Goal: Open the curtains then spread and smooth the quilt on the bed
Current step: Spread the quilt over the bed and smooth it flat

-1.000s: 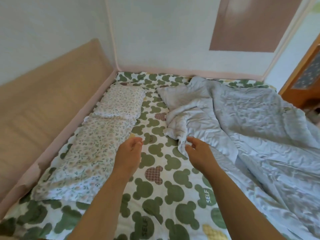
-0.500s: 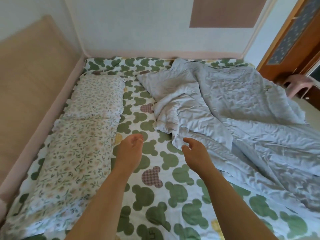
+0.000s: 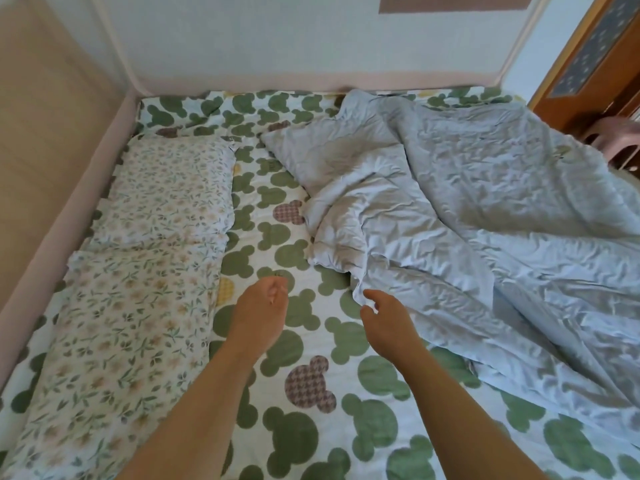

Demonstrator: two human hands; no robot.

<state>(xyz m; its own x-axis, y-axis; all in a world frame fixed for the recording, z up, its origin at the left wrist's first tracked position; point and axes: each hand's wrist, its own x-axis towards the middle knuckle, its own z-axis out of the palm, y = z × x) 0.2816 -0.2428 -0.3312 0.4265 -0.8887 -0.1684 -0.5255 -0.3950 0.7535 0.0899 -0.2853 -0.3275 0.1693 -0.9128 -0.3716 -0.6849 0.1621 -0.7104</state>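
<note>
A pale blue quilt (image 3: 450,209) lies crumpled over the right half of the bed, its near-left edge folded back on itself. The bed sheet (image 3: 311,341) is white with green mouse-head shapes. My right hand (image 3: 384,320) hovers at the quilt's folded edge, fingers curled and apart, the fingertips right at the cloth; whether they touch it I cannot tell. My left hand (image 3: 259,306) hangs above the bare sheet, fingers loosely bent, holding nothing. No curtains are in view.
Two floral pillows (image 3: 138,271) lie end to end along the left side against a padded beige headboard (image 3: 41,133). A pink rail (image 3: 277,83) borders the bed's far side. A wooden door (image 3: 588,64) and a pink stool (image 3: 616,133) stand at the right.
The view has tilted down and moved closer over the bed. My right hand let the quilt edge go, then came back up to it. My left hand barely moved.
</note>
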